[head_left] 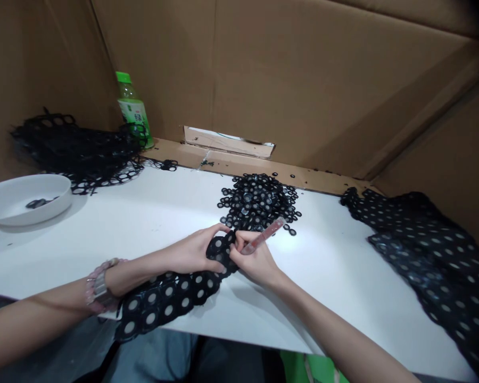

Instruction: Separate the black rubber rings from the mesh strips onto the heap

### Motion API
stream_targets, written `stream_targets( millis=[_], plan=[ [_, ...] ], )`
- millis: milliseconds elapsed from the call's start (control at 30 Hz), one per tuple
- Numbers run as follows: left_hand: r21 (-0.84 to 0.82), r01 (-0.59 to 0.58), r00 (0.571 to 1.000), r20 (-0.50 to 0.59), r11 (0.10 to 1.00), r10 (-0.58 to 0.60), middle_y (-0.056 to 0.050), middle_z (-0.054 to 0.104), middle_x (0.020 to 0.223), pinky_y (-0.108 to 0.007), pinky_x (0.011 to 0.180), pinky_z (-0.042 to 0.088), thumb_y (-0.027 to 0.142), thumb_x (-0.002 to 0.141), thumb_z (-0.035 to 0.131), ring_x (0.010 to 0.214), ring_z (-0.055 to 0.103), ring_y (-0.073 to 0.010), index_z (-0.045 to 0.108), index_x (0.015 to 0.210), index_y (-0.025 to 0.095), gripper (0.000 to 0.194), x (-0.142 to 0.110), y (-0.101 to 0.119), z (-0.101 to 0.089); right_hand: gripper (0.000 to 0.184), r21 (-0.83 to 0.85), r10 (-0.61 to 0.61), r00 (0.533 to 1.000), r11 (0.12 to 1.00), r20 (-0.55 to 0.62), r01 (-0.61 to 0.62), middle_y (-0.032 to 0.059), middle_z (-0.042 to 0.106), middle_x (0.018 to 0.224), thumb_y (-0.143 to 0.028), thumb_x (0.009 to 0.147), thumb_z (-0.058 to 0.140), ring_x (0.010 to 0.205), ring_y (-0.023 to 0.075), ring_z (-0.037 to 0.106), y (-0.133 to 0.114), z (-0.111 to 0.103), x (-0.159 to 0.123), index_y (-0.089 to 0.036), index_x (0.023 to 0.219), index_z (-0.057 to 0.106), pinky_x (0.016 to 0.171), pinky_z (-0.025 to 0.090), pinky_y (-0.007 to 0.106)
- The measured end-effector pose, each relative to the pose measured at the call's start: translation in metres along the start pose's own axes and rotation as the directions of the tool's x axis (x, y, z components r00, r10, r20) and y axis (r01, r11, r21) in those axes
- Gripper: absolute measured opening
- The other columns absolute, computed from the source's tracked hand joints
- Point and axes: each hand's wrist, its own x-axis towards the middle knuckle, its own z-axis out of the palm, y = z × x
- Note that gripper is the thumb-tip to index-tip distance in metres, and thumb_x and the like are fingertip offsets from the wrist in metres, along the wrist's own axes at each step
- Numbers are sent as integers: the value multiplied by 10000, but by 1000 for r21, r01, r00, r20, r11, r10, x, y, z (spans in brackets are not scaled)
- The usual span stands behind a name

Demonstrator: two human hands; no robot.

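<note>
My left hand [193, 250] grips a strip of black perforated sheet [163, 300] that has round holes and runs down toward the table's front edge. My right hand [253, 261] holds a slim translucent red utility knife [263, 235] against the strip's upper end, and its blade is hidden by my fingers. Just beyond both hands lies a heap of small black rings with shiny centres [257, 199]. A beaded bracelet and a metal watch [101, 287] sit on my left wrist.
The white table [143, 213] is backed by cardboard walls [303, 80]. A white bowl [27, 199] with a few black pieces stands at left. Tangled black perforated scrap [75, 149] lies back left near a green-capped bottle [133, 109]. Perforated sheets [431, 266] drape over the right.
</note>
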Motion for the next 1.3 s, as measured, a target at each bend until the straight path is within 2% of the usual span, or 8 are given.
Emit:
stream_targets(
  millis=[233, 333, 467, 567, 633, 767, 967, 1300],
  plan=[
    [-263, 104, 994, 62, 959, -91, -25, 583, 997, -316, 802, 431, 223, 601, 652, 940, 549, -203, 410, 1085, 190, 543, 2, -3, 2, 303, -189, -142, 987, 970, 74, 154, -67, 299, 420, -119, 670, 468, 387, 65, 266, -2, 3, -4, -198, 487, 240, 431, 220, 228],
    [-247, 101, 994, 56, 964, -90, -38, 583, 1020, -302, 803, 426, 242, 595, 653, 949, 546, -206, 424, 1091, 182, 550, 2, -3, 0, 286, -220, -159, 983, 960, 95, 176, -67, 308, 425, -104, 655, 463, 392, 65, 273, -3, 3, -4, -196, 485, 252, 443, 224, 229],
    [49, 2, 999, 40, 999, -4, -60, 583, 1076, -295, 819, 397, 335, 640, 660, 970, 533, -228, 486, 1098, 182, 513, 1, 1, -9, 276, -64, -49, 997, 997, 55, 52, -67, 324, 443, -110, 646, 478, 425, 71, 301, -2, 0, -1, -200, 492, 267, 438, 232, 217],
    [271, 25, 995, -98, 962, 2, -45, 632, 907, -282, 724, 387, 478, 734, 551, 819, 556, -216, 582, 961, 180, 376, 5, -1, -18, 278, 50, 39, 999, 998, 38, -41, -68, 328, 447, -118, 631, 496, 441, 73, 308, 0, -2, 1, -201, 477, 280, 431, 233, 209],
    [288, 57, 989, -146, 956, -15, -24, 626, 750, -253, 647, 369, 487, 795, 456, 698, 541, -182, 616, 829, 168, 358, 11, -5, -23, 276, 110, 71, 996, 991, 51, -76, -72, 337, 441, -122, 619, 506, 427, 69, 325, 2, -2, 2, -200, 471, 287, 420, 240, 202],
    [135, 18, 997, -76, 991, -8, -8, 597, 663, -213, 581, 340, 412, 794, 464, 632, 499, -145, 626, 729, 140, 323, 21, -18, -30, 258, 280, 183, 977, 937, 109, -207, -89, 365, 395, -143, 604, 529, 347, 67, 374, 1, -2, 11, -206, 490, 307, 363, 245, 186],
    [50, 14, 1000, 5, 999, -14, 16, 520, 583, -197, 518, 283, 361, 742, 523, 553, 405, -108, 634, 707, 122, 265, 21, -22, -36, 231, 402, 211, 954, 909, -212, -112, -95, 416, 369, -152, 623, 510, 346, 74, 391, -7, 11, 41, -215, 533, 307, 373, 258, 181],
    [39, 21, 1000, -18, 999, -21, 17, 508, 559, -195, 503, 270, 358, 738, 525, 538, 385, -103, 647, 699, 118, 272, 21, -27, -37, 223, 110, 115, 958, 990, -262, -88, -85, 334, 434, -142, 620, 491, 411, 84, 371, 8, 24, 41, -212, 509, 311, 425, 275, 211]
  ],
)
